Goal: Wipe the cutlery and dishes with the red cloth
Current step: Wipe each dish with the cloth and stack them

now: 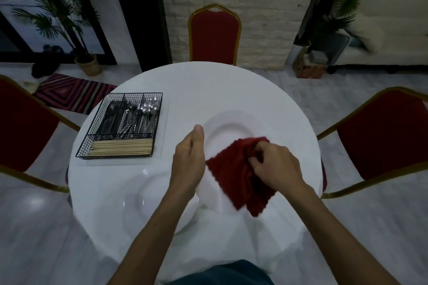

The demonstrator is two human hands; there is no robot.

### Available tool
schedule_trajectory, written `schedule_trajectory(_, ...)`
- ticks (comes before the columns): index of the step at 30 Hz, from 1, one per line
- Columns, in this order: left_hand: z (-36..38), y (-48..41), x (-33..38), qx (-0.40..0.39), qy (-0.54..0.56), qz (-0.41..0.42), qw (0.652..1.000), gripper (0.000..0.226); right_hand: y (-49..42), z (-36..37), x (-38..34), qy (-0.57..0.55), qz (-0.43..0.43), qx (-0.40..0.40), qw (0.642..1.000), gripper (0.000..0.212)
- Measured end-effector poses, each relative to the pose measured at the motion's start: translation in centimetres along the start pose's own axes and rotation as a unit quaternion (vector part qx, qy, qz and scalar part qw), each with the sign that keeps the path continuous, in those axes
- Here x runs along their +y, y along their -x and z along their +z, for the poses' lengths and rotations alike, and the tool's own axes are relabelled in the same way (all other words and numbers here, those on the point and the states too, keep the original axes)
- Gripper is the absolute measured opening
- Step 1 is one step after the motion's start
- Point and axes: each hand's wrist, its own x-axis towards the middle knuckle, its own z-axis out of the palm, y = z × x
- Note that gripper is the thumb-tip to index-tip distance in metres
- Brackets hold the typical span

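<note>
The left hand (188, 159) holds the plate (229, 127) over the bench (208, 85), its grip pinching the left rim with the thumb on top, probably to steady the face for wiping. The right hand (275, 164), wrist bent down, has its grip bunched round the red cloth (234, 176), which lies on the plate's near right side. The cutlery basket (120, 125) stands apart at left.

both bare forearms reach forward, converging slightly. left hand (190, 157): edge-on, thumb extended upward, gripping the left rim of the white plate (229, 126). right hand (275, 164): knuckles up, wrist bent, fingers curled and bunched into the red cloth (236, 178).
</note>
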Motion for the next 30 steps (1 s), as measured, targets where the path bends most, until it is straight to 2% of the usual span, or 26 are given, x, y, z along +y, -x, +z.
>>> schedule_trajectory(3,-0.1,-0.7,-0.2,0.009,-0.002,0.010,1.000,0.039,2.9,1.7,-2.1,0.047,-0.059,-0.108,0.991,0.021)
schedule_trajectory(5,0.4,-0.5,-0.6,0.005,-0.009,0.002,1.000,0.046,4.4,2.2,-4.3,0.012,-0.119,-0.129,0.984,0.011)
schedule_trajectory(7,1.1,0.3,-1.0,-0.011,-0.012,-0.014,1.000,0.050,4.5,2.0,-5.9,-0.034,-0.155,-0.107,0.982,0.005)
schedule_trajectory(9,1.5,1.2,-1.2,-0.023,-0.030,-0.020,0.999,0.054,3.4,1.2,-6.4,-0.043,-0.158,-0.049,0.985,0.003)
schedule_trajectory(14,1.0,2.2,-1.6,0.002,-0.032,-0.011,0.999,0.049,-0.2,-0.1,-3.9,-0.069,-0.062,0.070,0.993,0.011)
schedule_trajectory(18,0.0,2.6,-2.2,0.002,-0.005,-0.010,1.000,0.049,-0.8,0.7,-2.2,-0.121,0.019,0.079,0.989,0.015)
schedule_trajectory(21,0.0,2.4,-2.4,0.002,-0.011,-0.013,1.000,0.051,-0.1,2.5,-3.9,-0.171,-0.009,0.075,0.982,0.009)
schedule_trajectory(23,0.1,1.8,-2.1,0.000,-0.015,-0.025,1.000,0.049,1.3,3.2,-5.8,-0.235,-0.064,0.056,0.968,0.003)
schedule_trajectory(24,-0.1,1.3,-1.8,0.005,-0.019,-0.028,0.999,0.049,2.2,3.6,-6.6,-0.261,-0.094,0.032,0.960,0.006)
schedule_trajectory(26,-0.9,0.2,-1.3,0.024,-0.023,-0.016,0.999,0.050,4.1,4.3,-7.2,-0.286,-0.132,-0.049,0.948,0.011)
schedule_trajectory(28,-1.9,-0.7,-0.9,0.046,-0.018,-0.004,0.999,0.049,4.9,5.1,-6.2,-0.254,-0.139,-0.127,0.949,0.008)
schedule_trajectory(30,-2.9,-1.0,-0.9,0.058,-0.004,-0.010,0.998,0.049,3.9,5.4,-4.0,-0.163,-0.117,-0.125,0.972,0.015)
